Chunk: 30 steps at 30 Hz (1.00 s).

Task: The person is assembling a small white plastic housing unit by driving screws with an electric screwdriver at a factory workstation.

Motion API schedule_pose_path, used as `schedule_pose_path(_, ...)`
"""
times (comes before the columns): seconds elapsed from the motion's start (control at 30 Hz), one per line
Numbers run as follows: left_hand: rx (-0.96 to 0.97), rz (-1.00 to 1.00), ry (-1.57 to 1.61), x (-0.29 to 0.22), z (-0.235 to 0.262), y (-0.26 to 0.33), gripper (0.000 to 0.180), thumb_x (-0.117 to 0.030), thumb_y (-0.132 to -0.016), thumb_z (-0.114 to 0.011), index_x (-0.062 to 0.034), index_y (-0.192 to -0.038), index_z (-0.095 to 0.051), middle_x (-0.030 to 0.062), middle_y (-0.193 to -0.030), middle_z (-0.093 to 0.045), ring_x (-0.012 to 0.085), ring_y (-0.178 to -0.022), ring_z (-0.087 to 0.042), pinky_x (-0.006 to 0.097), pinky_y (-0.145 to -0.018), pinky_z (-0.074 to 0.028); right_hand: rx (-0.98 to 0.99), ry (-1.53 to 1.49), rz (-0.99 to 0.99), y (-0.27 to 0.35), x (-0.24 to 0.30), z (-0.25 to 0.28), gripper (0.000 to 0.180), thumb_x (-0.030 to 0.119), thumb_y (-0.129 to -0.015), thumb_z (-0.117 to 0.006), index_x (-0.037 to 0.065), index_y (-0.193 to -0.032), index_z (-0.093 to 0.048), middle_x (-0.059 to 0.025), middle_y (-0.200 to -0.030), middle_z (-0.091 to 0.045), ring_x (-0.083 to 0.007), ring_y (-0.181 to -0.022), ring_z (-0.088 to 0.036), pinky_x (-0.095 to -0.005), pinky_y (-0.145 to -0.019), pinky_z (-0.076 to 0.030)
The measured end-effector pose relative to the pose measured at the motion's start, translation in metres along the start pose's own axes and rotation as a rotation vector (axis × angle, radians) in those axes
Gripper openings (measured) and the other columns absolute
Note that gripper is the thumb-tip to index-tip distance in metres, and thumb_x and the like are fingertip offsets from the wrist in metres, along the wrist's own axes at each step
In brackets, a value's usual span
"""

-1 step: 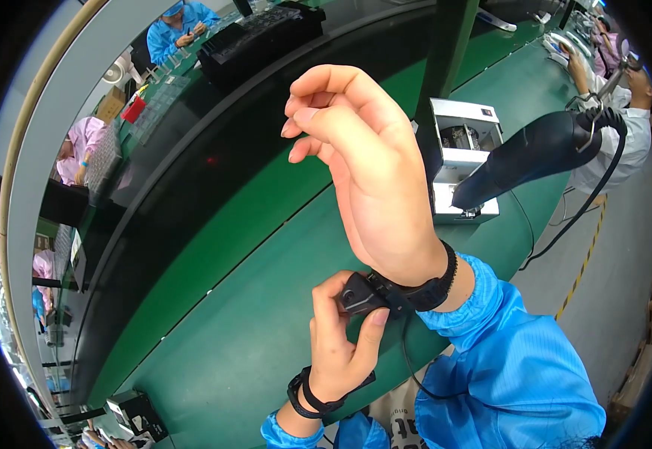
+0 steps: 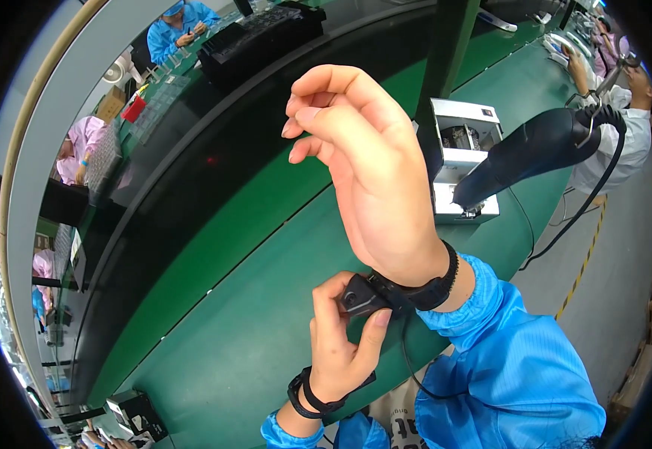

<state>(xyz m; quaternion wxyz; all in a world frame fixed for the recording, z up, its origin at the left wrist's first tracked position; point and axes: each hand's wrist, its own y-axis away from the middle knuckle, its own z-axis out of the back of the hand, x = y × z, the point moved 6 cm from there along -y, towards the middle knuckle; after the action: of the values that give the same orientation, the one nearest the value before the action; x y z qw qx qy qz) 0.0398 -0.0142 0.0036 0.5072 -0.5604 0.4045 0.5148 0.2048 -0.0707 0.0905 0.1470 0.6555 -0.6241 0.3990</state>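
My right hand (image 2: 371,172) is raised over the green bench (image 2: 251,352), fingers loosely curled and holding nothing. A black wrist strap (image 2: 434,288) circles its wrist just above the blue sleeve cuff (image 2: 490,359). My left hand (image 2: 341,348) reaches up from below and pinches the strap's black clasp block (image 2: 363,298) between thumb and fingers. A thin black cord (image 2: 408,367) hangs down from the clasp. My left wrist wears its own black band (image 2: 307,396).
A white open-topped device (image 2: 464,150) stands on the bench beyond my right hand, with a black hanging tool (image 2: 535,150) and its cable beside it. A dark conveyor (image 2: 191,165) runs along the bench. Other people sit at the far left, top and upper right.
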Motion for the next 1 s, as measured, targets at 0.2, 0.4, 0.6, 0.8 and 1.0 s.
schedule_pose_path(0.2,0.062,-0.222,-0.320,-0.008,-0.001,0.002,0.058,-0.008,-0.093,-0.078,0.0061,-0.136,-0.042,0.0224,-0.115,-0.069,0.0269,-0.098,-0.072,0.038,-0.084,-0.058,0.065,-0.136,0.209,0.007,0.023,-0.001,0.021,0.008,-0.101,-0.057,-0.001,-0.119,-0.059,-0.0075,-0.104,-0.065,-0.0129,-0.092,-0.062,-0.0279,-0.077,-0.051)
schedule_pose_path(0.4,0.043,-0.356,-0.249,-0.011,-0.011,0.008,0.073,-0.006,-0.083,-0.087,0.0039,-0.139,-0.041,0.0264,-0.125,-0.067,0.0371,-0.102,-0.073,0.043,-0.086,-0.059,0.225,-0.150,0.376,0.020,0.059,0.005,0.032,0.024,-0.101,-0.047,0.005,-0.125,-0.054,-0.0096,-0.113,-0.055,-0.0219,-0.103,-0.054,-0.0384,-0.084,-0.047)
schedule_pose_path(0.6,-0.013,-0.494,-0.454,-0.023,-0.014,0.003,0.065,-0.006,-0.073,-0.093,-0.0024,-0.127,-0.057,0.0233,-0.137,-0.055,0.0362,-0.111,-0.070,0.043,-0.087,-0.061,0.172,-0.117,0.384,0.022,0.060,0.007,0.031,0.025,-0.102,-0.047,0.005,-0.124,-0.054,-0.0104,-0.112,-0.055,-0.0221,-0.102,-0.054,-0.0386,-0.084,-0.047)
schedule_pose_path(0.8,-0.041,-0.507,-0.600,-0.028,-0.012,0.005,0.055,-0.006,-0.066,-0.092,-0.0010,-0.115,-0.066,0.0215,-0.136,-0.054,0.0362,-0.112,-0.069,0.042,-0.085,-0.062,0.079,-0.046,0.371,0.022,0.053,0.003,0.027,0.022,-0.102,-0.047,0.003,-0.121,-0.054,-0.0107,-0.109,-0.057,-0.0212,-0.100,-0.055,-0.0368,-0.083,-0.047)
schedule_pose_path(1.0,-0.001,-0.605,-0.759,-0.038,-0.011,0.002,0.039,-0.010,-0.069,-0.088,-0.0016,-0.105,-0.075,0.0174,-0.127,-0.063,0.0346,-0.116,-0.065,0.045,-0.093,-0.060,0.026,-0.107,0.286,0.022,0.046,-0.003,0.019,0.010,-0.103,-0.052,0.000,-0.117,-0.059,-0.0069,-0.102,-0.065,-0.0107,-0.091,-0.058,-0.0260,-0.079,-0.048)
